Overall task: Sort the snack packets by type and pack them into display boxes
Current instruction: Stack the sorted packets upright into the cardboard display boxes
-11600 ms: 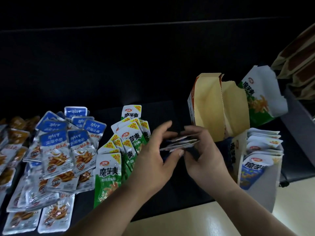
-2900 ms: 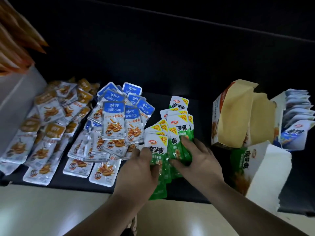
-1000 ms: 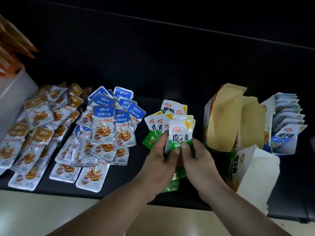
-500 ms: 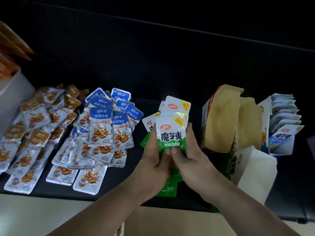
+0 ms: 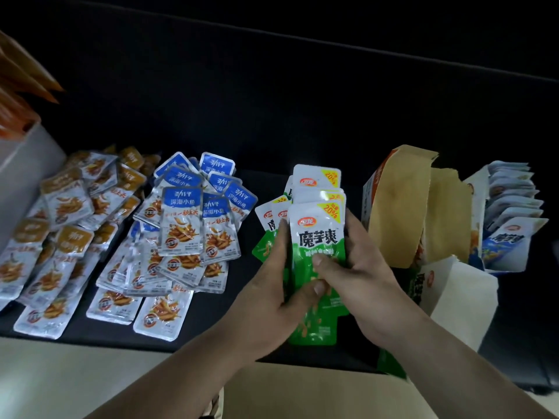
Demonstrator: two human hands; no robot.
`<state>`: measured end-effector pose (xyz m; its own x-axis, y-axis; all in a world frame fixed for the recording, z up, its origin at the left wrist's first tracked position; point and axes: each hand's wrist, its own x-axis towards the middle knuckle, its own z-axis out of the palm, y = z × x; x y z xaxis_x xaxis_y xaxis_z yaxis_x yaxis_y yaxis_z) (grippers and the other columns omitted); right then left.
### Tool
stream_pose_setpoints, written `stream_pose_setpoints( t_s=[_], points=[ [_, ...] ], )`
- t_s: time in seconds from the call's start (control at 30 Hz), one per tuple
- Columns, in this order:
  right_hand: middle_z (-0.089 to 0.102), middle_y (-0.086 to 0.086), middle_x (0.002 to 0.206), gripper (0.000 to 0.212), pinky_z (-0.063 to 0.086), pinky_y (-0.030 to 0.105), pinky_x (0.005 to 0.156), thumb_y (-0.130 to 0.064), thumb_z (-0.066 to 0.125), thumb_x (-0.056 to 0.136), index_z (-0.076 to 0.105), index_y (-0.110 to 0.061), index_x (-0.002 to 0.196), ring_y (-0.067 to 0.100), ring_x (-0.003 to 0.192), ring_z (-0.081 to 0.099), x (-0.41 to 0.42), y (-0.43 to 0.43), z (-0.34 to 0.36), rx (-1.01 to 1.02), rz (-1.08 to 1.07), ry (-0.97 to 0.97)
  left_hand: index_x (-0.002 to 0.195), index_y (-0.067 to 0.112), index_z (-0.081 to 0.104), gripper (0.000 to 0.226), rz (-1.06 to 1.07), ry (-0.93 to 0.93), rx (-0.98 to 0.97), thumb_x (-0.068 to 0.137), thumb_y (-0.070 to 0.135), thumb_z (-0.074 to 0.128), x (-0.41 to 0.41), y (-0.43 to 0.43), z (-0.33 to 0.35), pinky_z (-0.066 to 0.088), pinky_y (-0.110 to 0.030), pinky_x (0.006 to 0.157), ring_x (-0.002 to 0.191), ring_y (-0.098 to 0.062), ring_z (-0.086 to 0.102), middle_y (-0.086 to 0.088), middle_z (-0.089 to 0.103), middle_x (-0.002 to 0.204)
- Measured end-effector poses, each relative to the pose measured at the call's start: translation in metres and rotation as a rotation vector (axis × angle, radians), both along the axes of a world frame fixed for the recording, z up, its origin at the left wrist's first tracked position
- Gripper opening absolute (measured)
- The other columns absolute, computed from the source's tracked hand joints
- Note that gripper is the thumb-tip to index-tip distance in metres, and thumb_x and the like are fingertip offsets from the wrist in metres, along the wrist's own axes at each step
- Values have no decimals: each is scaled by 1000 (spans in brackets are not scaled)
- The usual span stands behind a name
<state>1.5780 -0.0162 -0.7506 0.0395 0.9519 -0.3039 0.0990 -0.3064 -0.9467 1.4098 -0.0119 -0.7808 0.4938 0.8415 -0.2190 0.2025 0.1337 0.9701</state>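
Observation:
Both hands hold a stack of green-and-white snack packets (image 5: 317, 234) upright over the dark surface. My left hand (image 5: 272, 285) grips the stack's left edge, thumb on its front. My right hand (image 5: 360, 267) grips the right edge, thumb pressed on the front packet. A few more green packets (image 5: 267, 219) lie just behind to the left. A pile of blue-topped packets (image 5: 184, 225) lies left of centre, and a pile of orange-topped packets (image 5: 63, 219) at far left. The green display box (image 5: 453, 291) stands open to the right of my hands.
An open box with tall brown flaps (image 5: 396, 207) stands behind the green one. A white box holding blue packets upright (image 5: 511, 213) is at far right. A grey box with orange packs (image 5: 21, 122) sits at far left. The dark surface's front edge (image 5: 121, 343) borders a pale floor.
Over the last three seconds both hands gathered the loose green packets off the surface, squared them into one stack and raised it upright. In the last half second the stack barely moved.

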Motion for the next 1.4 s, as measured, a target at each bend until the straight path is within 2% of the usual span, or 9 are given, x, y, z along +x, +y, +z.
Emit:
stream_pose_setpoints(
  t_s=[0.13,0.23,0.57,0.67,0.8,0.93,1.07,1.23,1.4],
  points=[
    [65,-7,137,75,50,54,106,8,56,99,39,-44,150,18,130,61,-1,8,-3,50,-37,42,147,44,46,58,134,-120,-450,93,54,63,2,-11,-1,65,-50,76,108,-17,73,10,70,126],
    [66,1,138,70,50,54,108,12,54,99,40,-31,152,22,130,62,4,9,-4,67,-31,128,132,44,62,40,123,-177,-510,93,55,61,1,-13,-5,64,-50,74,111,-20,71,8,70,126],
    [63,22,136,72,55,56,99,10,60,82,42,-9,149,42,126,61,12,11,1,71,63,340,123,35,66,31,209,-90,-253,94,30,75,-3,-3,-2,60,-31,69,88,-13,73,7,76,111],
    [63,23,137,73,47,66,106,11,61,80,43,-8,149,43,127,60,11,9,0,59,70,338,120,30,61,42,277,-90,-228,87,18,83,-4,1,-2,60,-27,73,95,-8,73,10,75,109],
    [62,22,140,72,40,72,109,9,63,81,45,-6,149,41,132,57,10,8,-2,19,58,332,146,41,43,82,274,-120,-179,82,12,87,-6,2,-5,58,-32,95,118,-7,68,12,69,128],
    [63,25,135,70,38,81,101,9,61,81,45,-5,147,48,125,59,10,6,-2,7,55,350,133,45,52,57,200,-60,-67,92,13,77,0,-2,0,54,-33,103,119,-4,66,15,70,126],
    [63,20,138,78,42,76,103,12,60,79,41,-18,149,42,128,60,8,7,8,57,23,401,131,42,55,46,164,-35,-71,96,21,74,5,-5,4,56,-27,87,100,-1,70,15,73,118],
    [68,20,131,50,50,64,103,-30,64,96,55,-8,140,39,122,66,0,14,32,19,-87,425,137,41,50,52,174,-25,-53,96,21,74,4,-6,2,57,-25,82,102,-2,70,19,71,121],
    [76,13,115,81,55,54,98,-74,73,75,67,-12,126,35,109,73,0,31,35,-171,-294,250,136,50,47,52,70,73,-11,98,24,72,-1,-11,-2,51,-21,102,120,5,62,24,67,127]
  ],
)
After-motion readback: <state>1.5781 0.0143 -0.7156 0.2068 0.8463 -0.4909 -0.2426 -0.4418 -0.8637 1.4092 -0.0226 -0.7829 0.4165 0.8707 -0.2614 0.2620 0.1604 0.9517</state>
